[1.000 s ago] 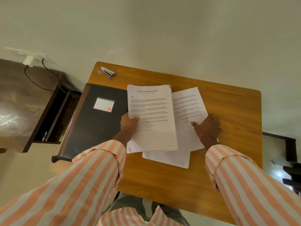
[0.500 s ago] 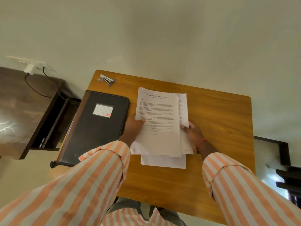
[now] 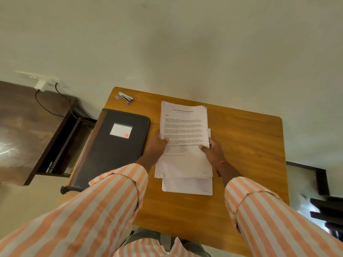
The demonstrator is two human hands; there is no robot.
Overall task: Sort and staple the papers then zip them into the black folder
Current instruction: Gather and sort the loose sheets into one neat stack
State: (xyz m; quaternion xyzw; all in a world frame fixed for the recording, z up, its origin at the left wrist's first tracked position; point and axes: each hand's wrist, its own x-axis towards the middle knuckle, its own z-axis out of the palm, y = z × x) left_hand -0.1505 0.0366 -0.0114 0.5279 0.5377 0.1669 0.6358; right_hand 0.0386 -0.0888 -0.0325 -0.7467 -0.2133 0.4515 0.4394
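**While we grip the stack, the folder lies shut beside it**

Where we look down from head height, the wooden table (image 3: 250, 145) fills the middle of the view. To its left, lower down, stands a dark side unit (image 3: 27, 127). The black folder (image 3: 115, 154) lies flat on the table's left part, its near end reaching past the table edge. It is closed, with a white label (image 3: 121, 130) on the cover. The zip looks drawn round, though the edge is too dark for us to be sure.

Just right of the folder sits the stack of papers (image 3: 185, 127), printed side up and roughly squared, with a few sheet edges showing at its right. A single sheet (image 3: 187, 186) lies under it on the table and juts out toward us.

Our left hand (image 3: 155, 147) clasps the stack's left edge, thumb on the top page and fingers out of sight beneath. Our right hand (image 3: 213, 153) clasps the right edge the same way, thumb laid across the print. A red thread (image 3: 220, 164) circles that wrist.

The stapler (image 3: 125, 97) rests at the far left corner of the table, just beyond the folder and apart from both hands. A white charger (image 3: 39, 85) is plugged in at the wall above the side unit.
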